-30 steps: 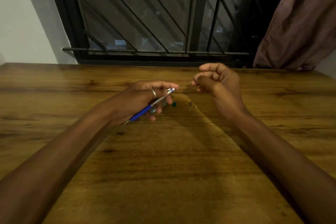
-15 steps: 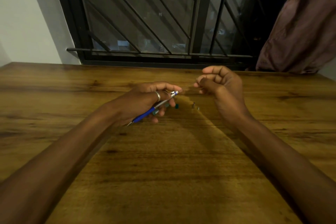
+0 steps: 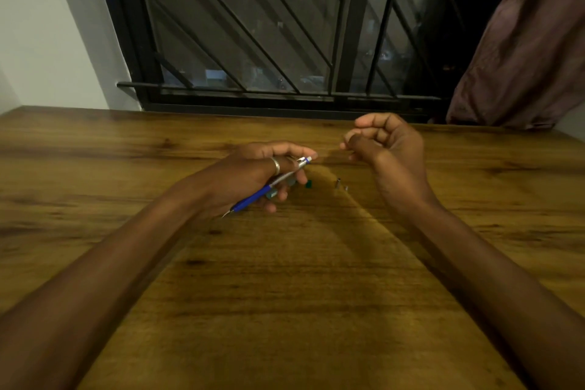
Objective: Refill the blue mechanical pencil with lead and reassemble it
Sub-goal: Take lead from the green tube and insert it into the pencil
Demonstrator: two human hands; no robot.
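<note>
My left hand (image 3: 253, 174) is closed around the blue mechanical pencil (image 3: 269, 188). Its metal tip points down-left toward me and its silver back end points right. A teal-grey piece (image 3: 271, 194) shows under the fingers of that hand. My right hand (image 3: 386, 149) hovers just right of the pencil's back end, thumb and forefinger pinched as if on a lead, which is too fine to make out. On the wooden table (image 3: 285, 294) between my hands lie a small teal part (image 3: 308, 184) and a small metal cap (image 3: 338, 182).
A tiny second metal piece (image 3: 346, 188) lies beside the cap. The table's far edge meets a barred window (image 3: 253, 41), with a brown curtain (image 3: 522, 57) hanging at the right and a white wall (image 3: 47, 25) at the left.
Both hands keep the same pose and grip. Only the camera view has shifted slightly.
</note>
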